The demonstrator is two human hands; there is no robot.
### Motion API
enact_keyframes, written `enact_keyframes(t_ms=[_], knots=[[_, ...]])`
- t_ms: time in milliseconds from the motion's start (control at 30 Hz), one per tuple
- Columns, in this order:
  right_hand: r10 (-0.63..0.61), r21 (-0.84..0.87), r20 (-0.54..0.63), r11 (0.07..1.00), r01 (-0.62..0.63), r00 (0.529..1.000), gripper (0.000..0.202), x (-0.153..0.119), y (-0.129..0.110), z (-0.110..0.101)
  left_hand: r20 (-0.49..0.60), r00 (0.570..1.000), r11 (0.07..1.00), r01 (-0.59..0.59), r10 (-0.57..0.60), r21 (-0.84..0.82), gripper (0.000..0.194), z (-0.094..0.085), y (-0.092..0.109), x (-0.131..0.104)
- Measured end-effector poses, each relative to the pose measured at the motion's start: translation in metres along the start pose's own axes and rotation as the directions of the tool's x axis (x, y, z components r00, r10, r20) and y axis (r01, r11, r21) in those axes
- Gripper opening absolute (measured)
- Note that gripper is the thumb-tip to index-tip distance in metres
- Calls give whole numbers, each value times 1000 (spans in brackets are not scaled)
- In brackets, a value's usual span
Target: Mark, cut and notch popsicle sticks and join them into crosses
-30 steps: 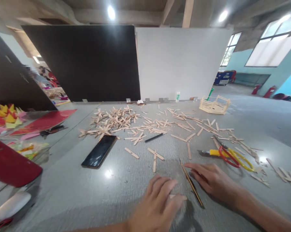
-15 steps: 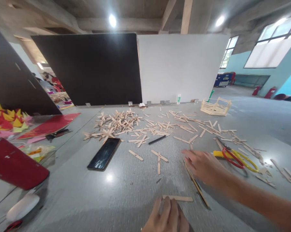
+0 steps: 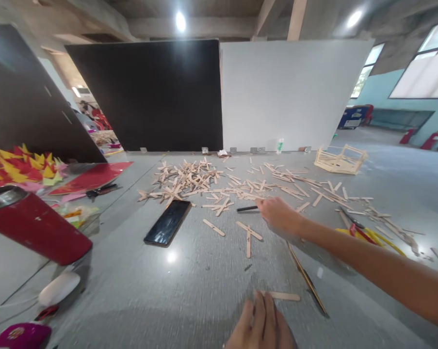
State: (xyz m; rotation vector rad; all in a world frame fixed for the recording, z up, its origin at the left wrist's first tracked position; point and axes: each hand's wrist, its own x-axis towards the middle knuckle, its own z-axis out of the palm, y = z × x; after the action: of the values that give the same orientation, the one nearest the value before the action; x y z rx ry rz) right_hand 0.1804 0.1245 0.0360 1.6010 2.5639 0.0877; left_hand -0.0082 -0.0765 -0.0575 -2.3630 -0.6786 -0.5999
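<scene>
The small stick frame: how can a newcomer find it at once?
Find the white panel at the back. By its lower right corner stands a pale, open, many-sided frame. Unlike the loose sticks lying flat, its sticks are joined into raised walls.

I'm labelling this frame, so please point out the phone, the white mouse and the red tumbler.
Phone point(image 3: 167, 223): head view, middle of its screen.
White mouse point(image 3: 59, 288): head view, top shell.
Red tumbler point(image 3: 40, 227): head view, side wall.

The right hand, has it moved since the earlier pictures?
Yes, forward and to the left. The bare right hand was beside the thin gold-coloured tool; now its fingers are at the slim black pen.
</scene>
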Motion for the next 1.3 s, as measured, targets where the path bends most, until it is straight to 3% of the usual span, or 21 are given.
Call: enact_keyframes(t_ms=[67,133,233,300,367,400,467,500,567,633,667,733,800,867,933,1000,1100,1167,1233,1300], knots=[[21,83,-56,996,-17,998,25,-18,-5,-1,-34,999,999,-37,36,-25,22,-13,-15,15],[11,206,-114,979,13,993,17,-38,-15,-3,-21,979,975,-205,204,-84,28,-24,-33,34],[-100,427,-191,887,174,977,12,-70,-38,-13,-64,911,892,-413,408,-182,29,-32,-56,57],[-198,545,-242,782,302,950,20,-90,-56,-26,-60,889,860,-454,453,-232,28,-31,-62,65],[-300,625,-299,655,424,906,26,-105,-69,-42,-60,882,834,-462,467,-302,26,-27,-63,65],[-416,670,-307,544,505,856,28,-111,-72,-50,-52,880,825,-461,471,-326,26,-25,-63,65],[-568,708,-262,436,555,780,29,-119,-71,-62,-3,885,833,-439,466,-335,29,-23,-67,64],[-601,701,-213,455,549,771,28,-120,-66,-66,24,891,846,-422,454,-324,31,-24,-71,64],[-530,564,-113,663,493,841,25,-121,-50,-67,61,911,878,-374,409,-297,28,-28,-84,67],[-344,303,-134,879,369,930,20,-121,-34,-65,41,912,883,-382,408,-273,25,-32,-96,71],[-275,218,-193,924,314,942,20,-121,-30,-63,17,908,881,-401,418,-252,24,-34,-100,72],[-258,234,-332,909,344,907,28,-125,-29,-60,12,906,882,-408,423,-237,24,-34,-101,72],[-374,351,-401,780,517,836,35,-131,-38,-56,34,921,897,-368,387,-247,26,-33,-98,71],[-497,391,-398,668,633,771,39,-136,-45,-48,74,940,917,-307,334,-254,28,-32,-97,70],[-452,361,-391,726,585,802,42,-139,-44,-37,108,939,923,-292,326,-252,28,-31,-103,69],[-291,310,-440,839,448,850,39,-140,-36,-29,128,933,925,-302,337,-231,22,-30,-114,69],[-138,274,-537,904,328,832,40,-141,-30,-27,135,943,948,-287,305,-138,15,-27,-120,69],[-248,256,-540,862,437,805,43,-142,-35,-29,119,936,940,-316,331,-133,14,-27,-113,69],[-414,264,-459,781,565,786,36,-140,-38,-29,106,923,922,-351,370,-161,18,-31,-104,70],[-434,314,-339,784,536,834,27,-136,-31,-23,102,920,919,-360,379,-161,21,-41,-99,70]])
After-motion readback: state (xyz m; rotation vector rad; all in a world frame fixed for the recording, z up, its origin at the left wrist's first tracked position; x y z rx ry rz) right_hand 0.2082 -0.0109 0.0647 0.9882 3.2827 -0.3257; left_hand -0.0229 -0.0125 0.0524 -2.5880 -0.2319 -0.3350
